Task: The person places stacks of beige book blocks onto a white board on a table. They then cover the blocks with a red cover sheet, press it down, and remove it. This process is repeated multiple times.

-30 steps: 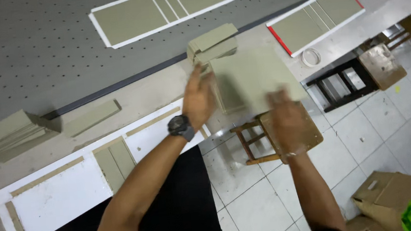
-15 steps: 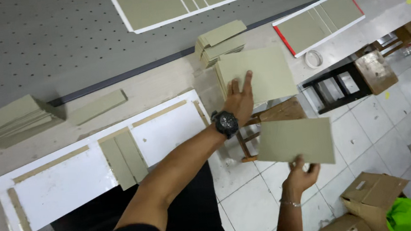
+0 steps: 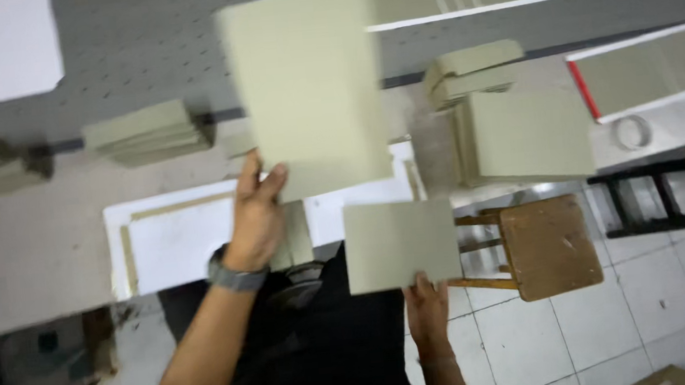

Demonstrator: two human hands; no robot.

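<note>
Table (image 3: pixel 41 243) of pale grey runs across the view, with a darker dotted surface (image 3: pixel 141 61) behind it and white floor tiles (image 3: pixel 665 288) below, where a wooden stool (image 3: pixel 549 244) stands. Stacks of grey-green boards (image 3: pixel 147 133) lie on the table, along with a white sheet (image 3: pixel 189 235). The left hand (image 3: pixel 255 217) grips a large grey-green board (image 3: pixel 309 88) raised above the table. The right hand (image 3: pixel 427 309) grips a smaller board (image 3: pixel 401 245) by its lower edge, over the lap.

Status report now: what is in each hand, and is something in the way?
Left hand holds large grey-green board, raised. Right hand holds smaller board. Wooden stool beside right hand, apart.
</note>
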